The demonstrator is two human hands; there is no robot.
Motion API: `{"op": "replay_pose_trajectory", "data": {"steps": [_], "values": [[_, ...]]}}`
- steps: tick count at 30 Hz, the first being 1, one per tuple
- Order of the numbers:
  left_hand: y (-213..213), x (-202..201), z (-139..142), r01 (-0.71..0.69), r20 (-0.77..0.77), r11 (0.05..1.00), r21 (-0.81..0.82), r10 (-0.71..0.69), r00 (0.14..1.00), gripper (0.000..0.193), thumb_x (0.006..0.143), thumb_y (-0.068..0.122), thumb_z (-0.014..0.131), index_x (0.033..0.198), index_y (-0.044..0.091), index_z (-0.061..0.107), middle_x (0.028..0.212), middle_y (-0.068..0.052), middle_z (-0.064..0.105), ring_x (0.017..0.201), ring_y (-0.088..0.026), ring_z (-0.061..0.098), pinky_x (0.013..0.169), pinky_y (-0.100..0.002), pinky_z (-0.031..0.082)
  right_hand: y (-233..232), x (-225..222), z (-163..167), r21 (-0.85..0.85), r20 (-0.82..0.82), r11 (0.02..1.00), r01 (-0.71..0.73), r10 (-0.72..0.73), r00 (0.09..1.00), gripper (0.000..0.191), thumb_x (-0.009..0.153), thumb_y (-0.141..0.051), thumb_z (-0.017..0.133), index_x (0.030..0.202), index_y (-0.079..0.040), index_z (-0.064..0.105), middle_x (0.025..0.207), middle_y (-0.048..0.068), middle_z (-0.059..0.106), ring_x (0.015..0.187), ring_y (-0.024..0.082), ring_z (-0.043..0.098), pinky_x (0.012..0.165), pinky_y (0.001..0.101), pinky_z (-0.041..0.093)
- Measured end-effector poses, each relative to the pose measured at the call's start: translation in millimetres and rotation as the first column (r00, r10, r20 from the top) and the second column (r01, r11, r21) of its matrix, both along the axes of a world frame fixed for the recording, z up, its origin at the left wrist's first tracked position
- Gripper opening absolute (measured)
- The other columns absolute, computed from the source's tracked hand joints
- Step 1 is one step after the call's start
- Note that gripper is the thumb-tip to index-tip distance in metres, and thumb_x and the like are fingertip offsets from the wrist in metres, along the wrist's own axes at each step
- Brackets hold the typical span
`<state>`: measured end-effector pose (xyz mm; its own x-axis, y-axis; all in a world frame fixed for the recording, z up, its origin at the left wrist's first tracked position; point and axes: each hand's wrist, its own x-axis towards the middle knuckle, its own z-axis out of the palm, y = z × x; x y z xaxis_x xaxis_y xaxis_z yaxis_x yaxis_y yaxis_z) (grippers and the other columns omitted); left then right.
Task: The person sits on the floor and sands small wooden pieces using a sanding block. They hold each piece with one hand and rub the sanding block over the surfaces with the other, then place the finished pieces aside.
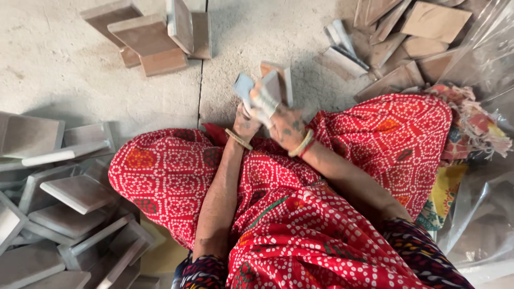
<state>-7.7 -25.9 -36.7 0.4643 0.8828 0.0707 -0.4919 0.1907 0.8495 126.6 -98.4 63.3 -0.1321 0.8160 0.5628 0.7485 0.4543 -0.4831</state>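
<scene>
From the remote feed I watched both hands, left hand (246, 122) and bandaged right hand (284, 124), closed around a small grey tile (272, 85) held upright over the concrete floor (64, 69), tile stacks (69, 214) within reach.

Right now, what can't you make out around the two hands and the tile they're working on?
Head view only:
- Both hands, left hand and right hand, are motion-blurred, so the grip is unclear.
- The tile is partly covered by the wrapped fingers.
- The grey tile pile is cut off by the left edge.
</scene>
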Motion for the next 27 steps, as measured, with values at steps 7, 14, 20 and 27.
{"op": "replay_pose_trajectory", "data": {"steps": [7,14,20,27], "values": [[0.6,-3.8,10.1,-0.025,-0.319,0.998,0.058,0.042,0.947,0.06,0.076,0.0,0.077,0.133,0.002,0.058,0.113,-0.008,0.071,0.096,-0.017,0.07,0.082,-0.031,0.061,14.1,17.1,-13.5,-0.499,0.226,0.818,0.288,-0.198,0.954,0.026,0.112,-0.029,0.058,0.135,-0.022,0.068,0.101,0.01,0.076,0.069,0.018,0.071,0.06,0.0329,0.059],[-4.2,-0.8,-0.7,0.035,-0.203,0.995,0.094,-0.016,0.979,0.039,0.088,-0.004,0.076,0.125,-0.003,0.066,0.111,-0.011,0.073,0.097,-0.019,0.07,0.084,-0.034,0.06,17.4,16.8,-15.1,-0.052,0.075,0.995,0.086,-0.082,0.994,0.036,0.113,-0.032,0.05,0.149,-0.028,0.054,0.111,0.019,0.074,0.062,0.015,0.064,0.052,0.0294,0.054],[-5.9,3.5,32.5,-0.004,-0.334,0.948,0.318,0.116,0.935,0.052,0.074,-0.006,0.07,0.125,0.002,0.061,0.11,-0.011,0.071,0.097,-0.022,0.071,0.084,-0.033,0.059,19.4,22.4,17.6,-0.442,0.125,0.842,0.309,-0.283,0.951,0.041,0.111,-0.035,0.052,0.151,-0.029,0.058,0.084,0.01,0.074,0.054,0.019,0.061,0.05,0.0367,0.052],[-12.5,-2.1,31.0,0.114,-0.748,0.867,0.485,0.344,0.568,0.041,0.072,-0.003,0.068,0.113,0.004,0.068,0.093,-0.019,0.073,0.088,-0.036,0.074,0.076,-0.042,0.06,13.7,7.8,59.4,0.035,-0.09,0.996,0.078,-0.075,0.993,0.036,0.127,-0.034,0.038,0.162,-0.024,0.042,0.129,0.019,0.066,0.105,0.03,0.07,0.087,0.0372,0.061]]}}
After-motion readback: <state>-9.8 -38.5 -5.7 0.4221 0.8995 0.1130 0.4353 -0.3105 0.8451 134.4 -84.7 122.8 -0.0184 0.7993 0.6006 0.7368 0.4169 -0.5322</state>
